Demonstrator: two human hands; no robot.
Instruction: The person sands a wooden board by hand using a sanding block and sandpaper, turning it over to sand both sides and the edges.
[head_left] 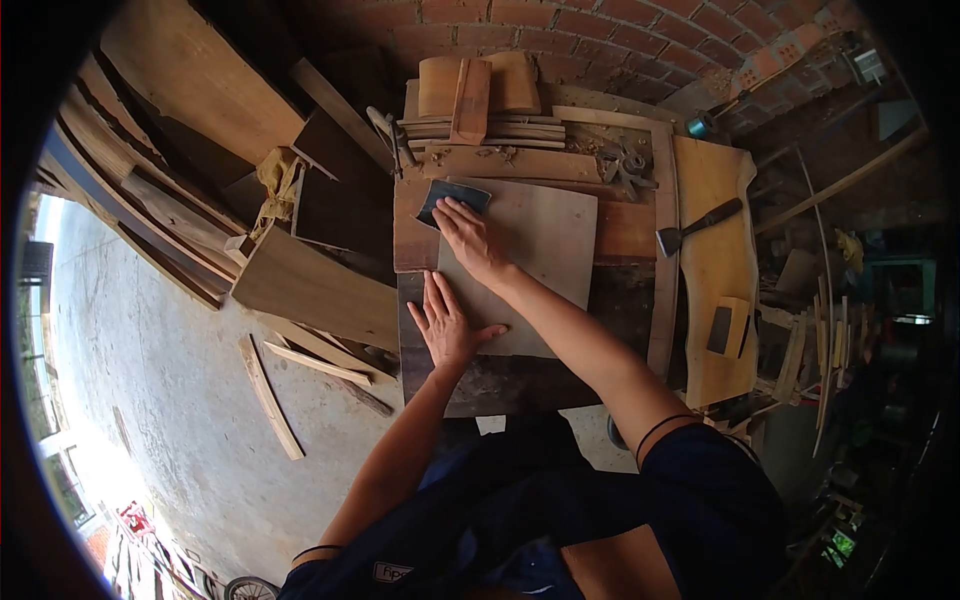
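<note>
A pale flat wooden board (545,235) lies on the dark, worn workbench (625,310). My right hand (468,240) presses a dark sheet (475,197), which looks like sandpaper, flat at the board's upper left corner, its fingers on top of the sheet. Lower down, my left hand (448,325) rests with fingers spread at the board's left edge, partly on the board and partly over the bench. It holds nothing.
Stacked wood pieces (485,90) and a metal clamp (390,135) stand at the bench's back. On the right, a scraper (700,226) lies on a yellowish slab (715,300). Planks (310,285) lean at the left, with loose strips (270,397) on the floor.
</note>
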